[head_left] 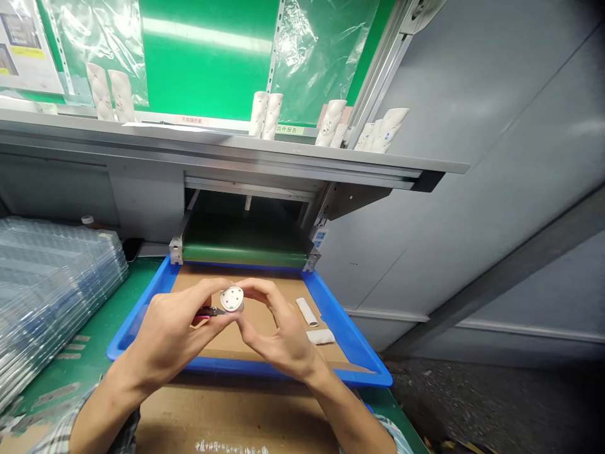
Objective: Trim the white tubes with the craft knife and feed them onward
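Our left hand [172,331] pinches a small red-handled tool [208,311] close under a round white cap [232,299], which our right hand [278,331] holds in curled fingers. The cap is in work between our hands; right of them, a white tube [307,311] and a white pad [320,336] lie untouched in the blue tray [350,334].

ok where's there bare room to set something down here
Bare cardboard shows in the blue tray above the white tube. Green mat shows between tray and stacked clear plastic trays. Crowded mid-tray, where the left hand meets the right hand.
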Demonstrator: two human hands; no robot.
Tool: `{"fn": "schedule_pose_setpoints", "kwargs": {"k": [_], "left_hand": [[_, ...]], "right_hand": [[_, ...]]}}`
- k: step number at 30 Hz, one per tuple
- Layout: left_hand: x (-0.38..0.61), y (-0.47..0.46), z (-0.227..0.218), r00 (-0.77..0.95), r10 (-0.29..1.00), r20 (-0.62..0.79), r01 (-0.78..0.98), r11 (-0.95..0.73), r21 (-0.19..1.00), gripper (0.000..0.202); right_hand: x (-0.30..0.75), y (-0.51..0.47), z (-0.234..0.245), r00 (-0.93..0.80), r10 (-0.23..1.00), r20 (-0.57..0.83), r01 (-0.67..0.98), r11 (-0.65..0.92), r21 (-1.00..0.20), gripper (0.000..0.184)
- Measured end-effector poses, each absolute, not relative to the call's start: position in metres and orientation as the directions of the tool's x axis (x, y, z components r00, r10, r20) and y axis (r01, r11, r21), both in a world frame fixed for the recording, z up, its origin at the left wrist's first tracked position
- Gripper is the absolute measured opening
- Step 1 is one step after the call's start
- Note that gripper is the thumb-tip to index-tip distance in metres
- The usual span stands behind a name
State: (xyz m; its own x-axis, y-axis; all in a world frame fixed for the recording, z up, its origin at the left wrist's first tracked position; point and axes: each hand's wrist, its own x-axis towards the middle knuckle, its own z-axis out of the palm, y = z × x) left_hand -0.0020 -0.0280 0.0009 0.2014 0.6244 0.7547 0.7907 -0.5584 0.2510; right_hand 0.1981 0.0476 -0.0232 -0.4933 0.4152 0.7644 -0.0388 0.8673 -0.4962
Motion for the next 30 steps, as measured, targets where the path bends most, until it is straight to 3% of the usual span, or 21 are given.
{"fn": "schedule_pose_setpoints", "kwargs": {"k": [3, 6, 13, 25, 30], "left_hand": [[0.0007, -0.0271, -0.0038, 0.22, 0.543, 0.81, 0.86, -0.5, 0.102, 0.033], [-0.0009, -0.0273, -0.005, 0.248, 0.545, 0.801, 0.887, -0.461, 0.039, 0.037], [-0.0041, -0.0294, 0.0009, 0.295, 0.565, 0.771, 0.94, -0.315, -0.129, 0.054], [-0.0032, -0.0323, -0.0021, 0.306, 0.597, 0.742, 0.943, -0.295, -0.152, 0.054], [-0.0035, -0.035, -0.0002, 0.3, 0.631, 0.716, 0.935, -0.342, -0.091, 0.055]], "right_hand": [[0.1988, 0.0489, -0.0231, -0.502, 0.378, 0.778, 0.005, 0.901, -0.434, 0.036], [0.2002, 0.0512, -0.0208, -0.503, 0.363, 0.784, -0.029, 0.9, -0.435, 0.031], [0.2022, 0.0513, -0.0196, -0.562, 0.348, 0.751, -0.08, 0.88, -0.467, 0.053], [0.2024, 0.051, -0.0196, -0.549, 0.329, 0.768, -0.088, 0.892, -0.444, 0.049], [0.2029, 0.0518, -0.021, -0.538, 0.314, 0.782, -0.091, 0.901, -0.424, 0.048]]}}
